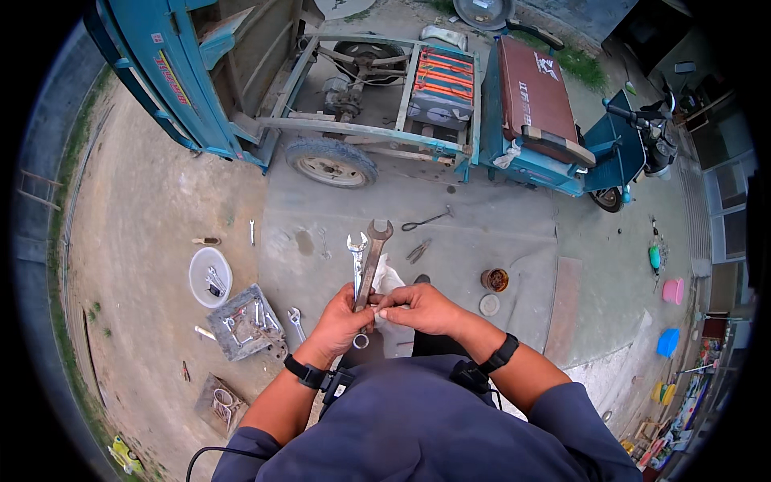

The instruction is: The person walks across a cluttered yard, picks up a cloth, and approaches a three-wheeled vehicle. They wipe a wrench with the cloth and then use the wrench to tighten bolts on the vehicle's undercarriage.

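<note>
My left hand [344, 325] is closed around two open-ended wrenches held upright side by side, a shiny silver one [357, 257] and a longer, darker brownish one [375, 253], with a ring end showing below the fist. My right hand [422, 309] is pinched on a white cloth [389, 275] just beside the wrenches, its fingers close to my left hand. Another silver wrench [295, 321] lies on the ground left of my hands, near a grey tray of tools [245, 337] and a white basin [201, 277] holding more tools.
A blue three-wheeler [530, 96] with its bed tilted up and frame exposed spans the far side. Pliers [418, 251], a long-handled tool [426, 219], a can of brown contents [495, 279] and its lid [489, 304] lie ahead. Pink and blue plastic containers [666, 341] sit at right.
</note>
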Demonstrator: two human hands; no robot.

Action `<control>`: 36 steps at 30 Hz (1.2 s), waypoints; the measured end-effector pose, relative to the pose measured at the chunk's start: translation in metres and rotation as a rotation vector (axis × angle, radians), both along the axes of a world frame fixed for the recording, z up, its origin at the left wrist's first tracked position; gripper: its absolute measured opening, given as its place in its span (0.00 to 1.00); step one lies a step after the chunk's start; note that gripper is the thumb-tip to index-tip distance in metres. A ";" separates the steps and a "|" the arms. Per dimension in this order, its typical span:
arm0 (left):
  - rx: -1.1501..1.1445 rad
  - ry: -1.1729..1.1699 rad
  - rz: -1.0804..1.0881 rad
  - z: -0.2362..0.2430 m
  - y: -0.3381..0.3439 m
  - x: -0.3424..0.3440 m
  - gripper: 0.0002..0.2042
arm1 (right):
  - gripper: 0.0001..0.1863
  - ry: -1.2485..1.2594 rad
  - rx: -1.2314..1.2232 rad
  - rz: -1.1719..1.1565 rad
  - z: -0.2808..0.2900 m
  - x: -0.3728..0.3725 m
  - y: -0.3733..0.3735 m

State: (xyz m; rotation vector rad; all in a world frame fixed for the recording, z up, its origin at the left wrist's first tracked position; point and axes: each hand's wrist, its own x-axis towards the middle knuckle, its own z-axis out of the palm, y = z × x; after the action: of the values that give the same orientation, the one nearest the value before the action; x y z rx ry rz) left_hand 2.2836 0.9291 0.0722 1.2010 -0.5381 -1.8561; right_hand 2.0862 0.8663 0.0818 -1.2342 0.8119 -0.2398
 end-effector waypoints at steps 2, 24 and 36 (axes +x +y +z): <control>0.014 -0.029 -0.010 -0.018 -0.026 0.004 0.15 | 0.11 0.016 0.032 0.002 -0.009 0.003 -0.032; 0.147 -0.297 -0.032 -0.097 -0.340 0.051 0.13 | 0.13 0.158 -0.077 -0.045 -0.128 0.034 -0.326; 0.118 -0.482 0.030 -0.221 -0.507 0.071 0.11 | 0.13 0.264 -0.081 -0.207 -0.260 0.062 -0.474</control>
State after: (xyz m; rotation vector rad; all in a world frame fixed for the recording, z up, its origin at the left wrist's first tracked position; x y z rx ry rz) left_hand 2.3551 0.4221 -0.1489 1.7415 -0.6713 -1.5883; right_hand 2.1477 0.3925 -0.1786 -1.2748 1.1712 -0.2830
